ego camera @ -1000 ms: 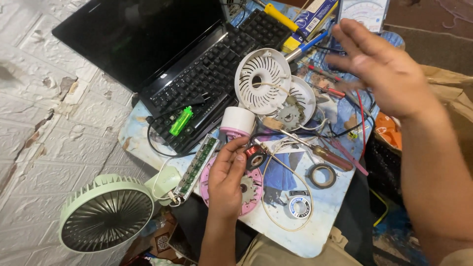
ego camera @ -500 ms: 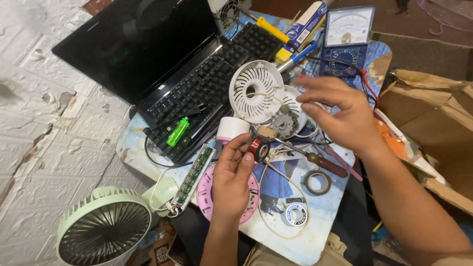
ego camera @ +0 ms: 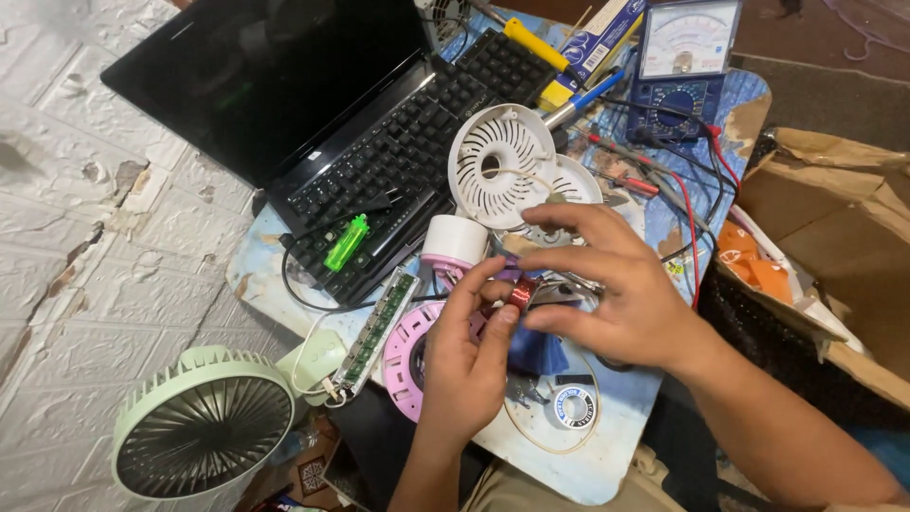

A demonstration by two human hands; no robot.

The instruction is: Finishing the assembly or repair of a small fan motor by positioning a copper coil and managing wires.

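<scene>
Two hands meet over a small motor coil [ego camera: 519, 293], a stubby part wound with shiny copper-red wire, held just above the light blue table [ego camera: 607, 465] between the pink ring-shaped housing [ego camera: 409, 353] and the white fan grille [ego camera: 500, 163]. It is mostly covered by fingers, so its full shape is hard to make out (possibly a dark core sits inside the winding). The left hand [ego camera: 466, 362] rises from below with the wrist straight, thumb and forefinger curled up and pinched on the coil's left side. The right hand [ego camera: 607, 294] comes in from the right, palm down, fingers stretched leftward, its fingertips closed on the coil's right side. Nearby lie a black laptop [ego camera: 313, 114], a green lighter [ego camera: 346, 243], a green fan [ego camera: 201, 425] and a blue multimeter [ego camera: 684, 66].
</scene>
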